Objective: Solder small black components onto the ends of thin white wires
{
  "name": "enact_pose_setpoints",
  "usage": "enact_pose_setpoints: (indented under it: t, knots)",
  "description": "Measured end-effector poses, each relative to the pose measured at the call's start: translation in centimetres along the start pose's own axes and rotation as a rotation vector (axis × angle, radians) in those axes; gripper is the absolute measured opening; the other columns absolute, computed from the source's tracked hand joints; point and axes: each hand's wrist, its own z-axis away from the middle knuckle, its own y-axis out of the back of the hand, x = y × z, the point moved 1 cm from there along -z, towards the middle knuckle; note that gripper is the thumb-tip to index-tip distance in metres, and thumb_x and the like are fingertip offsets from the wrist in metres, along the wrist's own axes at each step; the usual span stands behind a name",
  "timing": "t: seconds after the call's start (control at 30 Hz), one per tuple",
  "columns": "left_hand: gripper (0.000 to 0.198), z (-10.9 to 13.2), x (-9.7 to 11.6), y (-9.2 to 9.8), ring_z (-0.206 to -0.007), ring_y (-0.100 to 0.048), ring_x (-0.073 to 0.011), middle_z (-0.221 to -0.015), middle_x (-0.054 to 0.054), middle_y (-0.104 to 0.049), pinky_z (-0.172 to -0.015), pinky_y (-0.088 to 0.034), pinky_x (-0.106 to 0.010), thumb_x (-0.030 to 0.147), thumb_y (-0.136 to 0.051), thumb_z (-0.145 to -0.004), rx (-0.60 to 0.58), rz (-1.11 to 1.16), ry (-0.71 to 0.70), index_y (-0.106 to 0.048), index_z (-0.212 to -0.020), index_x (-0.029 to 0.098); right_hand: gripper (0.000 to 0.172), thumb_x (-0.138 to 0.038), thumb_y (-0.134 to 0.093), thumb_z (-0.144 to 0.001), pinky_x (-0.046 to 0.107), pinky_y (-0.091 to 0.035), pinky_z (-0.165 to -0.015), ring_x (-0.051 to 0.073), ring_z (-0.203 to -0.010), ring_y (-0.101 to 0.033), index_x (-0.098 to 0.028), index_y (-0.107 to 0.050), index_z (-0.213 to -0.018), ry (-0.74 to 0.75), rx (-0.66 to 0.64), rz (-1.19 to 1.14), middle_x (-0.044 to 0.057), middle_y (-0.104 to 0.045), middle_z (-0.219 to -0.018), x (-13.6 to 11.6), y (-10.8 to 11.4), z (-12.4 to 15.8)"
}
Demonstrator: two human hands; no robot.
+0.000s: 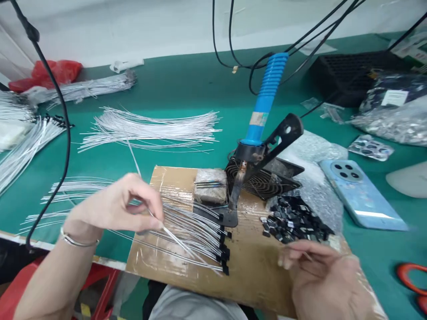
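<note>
My left hand [133, 206], with a bracelet at the wrist, pinches thin white wires [180, 242] between thumb and forefinger. Their free ends point down and right over a row of other white wires [196, 231] that end in small black connectors [224, 254]. That row lies on a brown cardboard sheet [253, 275]. At the lower right, my right hand [327, 275] is slightly blurred, with curled fingers drawn together beside a pile of small black pieces [296, 220]. Whatever is in those fingers, if anything, is too small to make out.
A blue-handled soldering iron [267, 98] rests in its stand before a black fan [263, 178]. Behind lies a bundle of white wires [150, 129]. To the right are a blue phone [363, 195] and red-handled scissors [410, 278]. A black cable [63, 106] hangs at left.
</note>
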Motion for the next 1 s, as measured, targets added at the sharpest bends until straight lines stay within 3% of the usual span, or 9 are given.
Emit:
enact_pose_setpoints:
  t: [0.03,0.07,0.17,0.27,0.33,0.4,0.57,0.77,1.0]
  knots:
    - [0.016,0.2,-0.4,-1.8,-0.038,-0.046,-0.0105,-0.046,-0.001,-0.064,-0.039,-0.037,-0.025,0.036,-0.082,-0.073,-0.231,0.092,0.036,-0.078,-0.063,0.024,0.054,-0.057,-0.039,-0.1,0.031,-0.044,-0.043,0.018,-0.042,-0.053,-0.021,-0.069,-0.072,-0.03,-0.093,-0.008,0.0,-0.057,-0.049,0.0,-0.3,0.7]
    - [0.015,0.3,-0.7,-3.4,-0.04,-0.049,-0.0111,-0.051,-0.003,-0.067,-0.039,-0.037,-0.024,0.033,-0.076,-0.079,-0.325,0.181,0.074,-0.079,-0.069,0.023,0.058,-0.056,-0.035,-0.101,0.028,-0.042,-0.039,0.017,-0.04,-0.052,-0.021,-0.072,-0.072,-0.043,-0.254,-0.059,0.001,-0.057,-0.047,-0.2,-0.8,1.6]
    - [0.015,0.6,-1.4,-6.9,-0.046,-0.055,-0.0119,-0.058,-0.003,-0.068,-0.043,-0.04,-0.023,0.029,-0.073,-0.084,-0.302,0.352,0.138,-0.076,-0.074,0.019,0.07,-0.072,-0.038,-0.093,0.03,-0.045,-0.036,0.019,-0.043,-0.056,-0.019,-0.075,-0.067,-0.065,-0.462,-0.085,0.005,-0.06,-0.053,-0.9,-2.4,3.8]
    - [0.015,1.1,-1.6,-8.5,-0.049,-0.054,-0.0116,-0.061,-0.003,-0.067,-0.045,-0.04,-0.023,0.028,-0.073,-0.085,-0.252,0.369,0.141,-0.074,-0.075,0.017,0.046,-0.059,-0.057,-0.089,0.026,-0.042,-0.04,0.016,-0.05,-0.055,-0.019,-0.074,-0.075,-0.074,-0.534,-0.1,0.003,-0.059,-0.063,-1.9,-3.8,5.1]
    - [0.014,1.3,-1.5,-8.9,-0.051,-0.05,-0.0108,-0.062,-0.002,-0.066,-0.047,-0.037,-0.023,0.027,-0.071,-0.085,-0.238,0.338,0.138,-0.074,-0.075,0.017,0.024,-0.042,-0.069,-0.084,0.024,-0.042,-0.045,0.014,-0.053,-0.055,-0.02,-0.071,-0.076,-0.075,-0.587,-0.051,0.0,-0.059,-0.067,-2.5,-4.6,5.5]
    - [0.015,1.5,-1.3,-9.2,-0.052,-0.048,-0.0108,-0.062,-0.001,-0.065,-0.049,-0.036,-0.023,0.025,-0.07,-0.086,-0.238,0.313,0.147,-0.073,-0.074,0.017,0.015,-0.03,-0.071,-0.083,0.023,-0.041,-0.047,0.012,-0.053,-0.053,-0.021,-0.067,-0.072,-0.062,-0.555,-0.001,-0.002,-0.058,-0.065,-3.1,-5.0,5.5]
    - [0.017,1.7,-1.1,-9.4,-0.058,-0.052,-0.0127,-0.066,-0.002,-0.066,-0.054,-0.04,-0.025,0.029,-0.067,-0.089,-0.243,0.302,0.185,-0.072,-0.078,0.016,0.019,-0.025,-0.07,-0.087,0.024,-0.039,-0.05,0.012,-0.055,-0.051,-0.02,-0.066,-0.069,-0.006,-0.476,0.005,-0.002,-0.057,-0.063,-3.9,-5.3,5.2]
    - [0.021,1.6,-1.4,-8.5,-0.058,-0.053,-0.0124,-0.064,-0.002,-0.064,-0.054,-0.041,-0.024,0.03,-0.065,-0.091,-0.215,0.285,0.186,-0.07,-0.077,0.016,0.023,-0.029,-0.073,-0.086,0.023,-0.034,-0.046,0.009,-0.049,-0.046,-0.02,-0.066,-0.066,-0.136,-0.414,-0.025,-0.004,-0.054,-0.059,-3.5,-4.2,4.6]
    - [0.025,1.6,-1.2,-8.5,-0.055,-0.046,-0.0108,-0.062,0.001,-0.059,-0.051,-0.036,-0.023,0.034,-0.065,-0.092,-0.299,0.302,0.208,-0.069,-0.077,0.014,0.022,-0.028,-0.07,-0.089,0.024,-0.033,-0.05,0.01,-0.054,-0.047,-0.02,-0.066,-0.068,-0.114,-0.507,-0.042,-0.003,-0.053,-0.06,-3.5,-3.7,4.0]
